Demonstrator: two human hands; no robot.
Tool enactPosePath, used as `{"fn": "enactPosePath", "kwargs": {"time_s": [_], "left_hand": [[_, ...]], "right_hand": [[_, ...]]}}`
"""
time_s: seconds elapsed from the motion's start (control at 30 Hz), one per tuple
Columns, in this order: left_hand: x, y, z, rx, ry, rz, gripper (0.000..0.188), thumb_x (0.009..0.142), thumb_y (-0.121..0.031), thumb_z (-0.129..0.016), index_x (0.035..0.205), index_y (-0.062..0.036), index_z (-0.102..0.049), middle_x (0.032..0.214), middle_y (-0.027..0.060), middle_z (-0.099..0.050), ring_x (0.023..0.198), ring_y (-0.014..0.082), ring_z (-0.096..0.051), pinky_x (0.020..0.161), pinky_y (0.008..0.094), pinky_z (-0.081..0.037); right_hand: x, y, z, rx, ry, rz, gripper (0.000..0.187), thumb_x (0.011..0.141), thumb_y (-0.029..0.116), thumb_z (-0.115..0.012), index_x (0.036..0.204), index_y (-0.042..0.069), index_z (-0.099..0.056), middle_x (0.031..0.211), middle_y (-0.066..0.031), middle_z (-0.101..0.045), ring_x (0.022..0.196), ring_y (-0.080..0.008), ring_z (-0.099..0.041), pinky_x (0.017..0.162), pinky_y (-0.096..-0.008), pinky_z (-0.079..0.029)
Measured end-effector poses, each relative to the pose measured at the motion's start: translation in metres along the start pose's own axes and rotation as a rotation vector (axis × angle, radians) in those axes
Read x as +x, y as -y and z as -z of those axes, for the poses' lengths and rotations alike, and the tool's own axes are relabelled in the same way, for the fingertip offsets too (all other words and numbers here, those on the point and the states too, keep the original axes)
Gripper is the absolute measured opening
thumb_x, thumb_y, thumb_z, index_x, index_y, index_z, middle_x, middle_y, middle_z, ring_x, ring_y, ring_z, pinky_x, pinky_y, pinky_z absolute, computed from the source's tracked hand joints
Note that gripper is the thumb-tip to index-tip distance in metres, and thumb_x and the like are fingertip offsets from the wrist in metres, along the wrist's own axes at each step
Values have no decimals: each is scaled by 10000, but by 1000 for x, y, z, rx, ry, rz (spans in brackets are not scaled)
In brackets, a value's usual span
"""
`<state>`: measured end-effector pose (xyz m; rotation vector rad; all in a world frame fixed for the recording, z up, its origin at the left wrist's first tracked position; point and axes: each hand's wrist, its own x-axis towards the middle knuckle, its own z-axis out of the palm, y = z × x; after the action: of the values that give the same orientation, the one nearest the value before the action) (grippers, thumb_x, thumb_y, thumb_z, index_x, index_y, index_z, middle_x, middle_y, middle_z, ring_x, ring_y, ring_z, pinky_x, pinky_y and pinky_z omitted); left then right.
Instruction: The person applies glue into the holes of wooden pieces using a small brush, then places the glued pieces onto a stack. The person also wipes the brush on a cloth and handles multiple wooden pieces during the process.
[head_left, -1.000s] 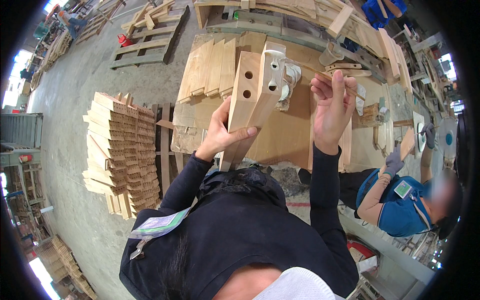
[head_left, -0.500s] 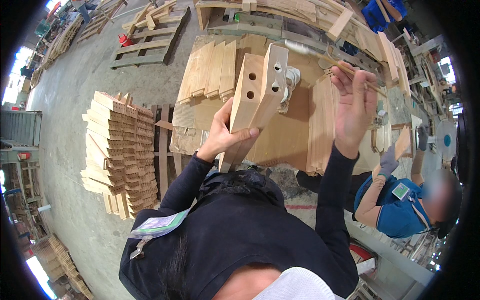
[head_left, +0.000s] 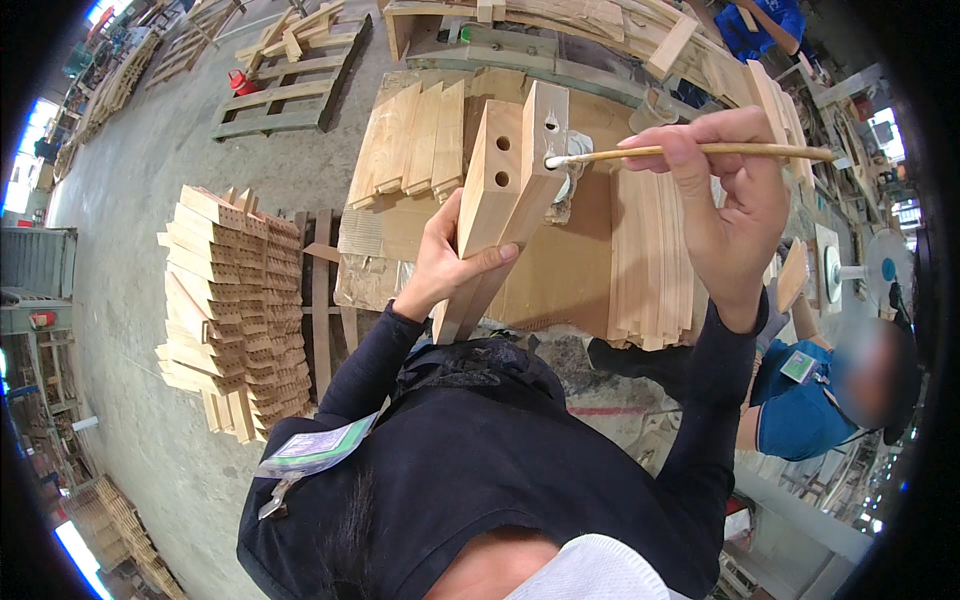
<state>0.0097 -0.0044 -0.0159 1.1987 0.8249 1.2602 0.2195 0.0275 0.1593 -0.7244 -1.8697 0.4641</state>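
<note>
Two wooden bars are gripped side by side in my left hand (head_left: pixel 447 262), its thumb across their front. Each end face has two round drilled holes. The left bar (head_left: pixel 490 200) shows both holes dark; the right bar (head_left: pixel 540 180) has white stuff around its holes. My right hand (head_left: pixel 735 200) pinches a thin stick brush (head_left: pixel 620 153) held level. The brush's white, wet-looking tip touches the lower hole of the right bar. Behind the bars is a white-smeared container (head_left: pixel 580 160), partly hidden by them.
A cardboard-covered table (head_left: pixel 560 290) bears flat slats (head_left: pixel 425 140) at left and long strips (head_left: pixel 650 260) at right. A tall stack of drilled bars (head_left: pixel 235 300) stands on the left. A co-worker in a blue shirt (head_left: pixel 795 400) is at the right; a pallet (head_left: pixel 295 90) lies far left.
My right hand has come down and turned, bringing the brush from above the bars to the right bar's lower hole. My left hand keeps its hold. The co-worker's arms have shifted.
</note>
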Motion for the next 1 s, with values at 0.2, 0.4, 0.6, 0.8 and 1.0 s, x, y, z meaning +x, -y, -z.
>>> {"fn": "enactPosePath", "kwargs": {"time_s": [0.2,0.4,0.6,0.8,1.0], "left_hand": [[-2,-1,0,-7,-15,5,645,702,-250,-817,1206,-11,-492,1069,66,-599,999,138,-562,870,284,-444],[-4,-2,4,-21,-32,27,642,708,-239,-812,1212,-11,-487,1076,71,-601,1004,140,-565,878,285,-448],[-2,0,6,-3,-27,6,640,717,-240,-806,1220,-11,-483,1084,73,-598,1010,143,-564,882,288,-448],[-1,-1,6,-15,-17,27,644,710,-248,-811,1217,-13,-492,1083,71,-599,1014,145,-560,883,291,-441],[1,3,4,-3,-4,12,647,702,-266,-816,1205,-12,-500,1068,63,-601,1005,139,-555,885,285,-433]], "right_hand": [[13,14,-7,-63,147,-101,67,907,24,-565,902,-2,-503,807,-142,-654,689,-173,-678,631,-244,-562],[15,16,-3,-140,158,23,64,910,30,-564,916,2,-507,768,-139,-656,668,-167,-676,603,-221,-543],[15,9,0,-31,101,-1,70,922,41,-547,947,-1,-498,798,-160,-670,669,-159,-675,609,-225,-543],[22,6,2,9,-20,58,55,926,41,-540,942,3,-503,791,-139,-662,651,-158,-666,619,-225,-545],[25,-3,-11,-101,112,-38,60,910,41,-574,903,1,-530,768,-61,-600,663,-143,-660,590,-213,-526]]}}
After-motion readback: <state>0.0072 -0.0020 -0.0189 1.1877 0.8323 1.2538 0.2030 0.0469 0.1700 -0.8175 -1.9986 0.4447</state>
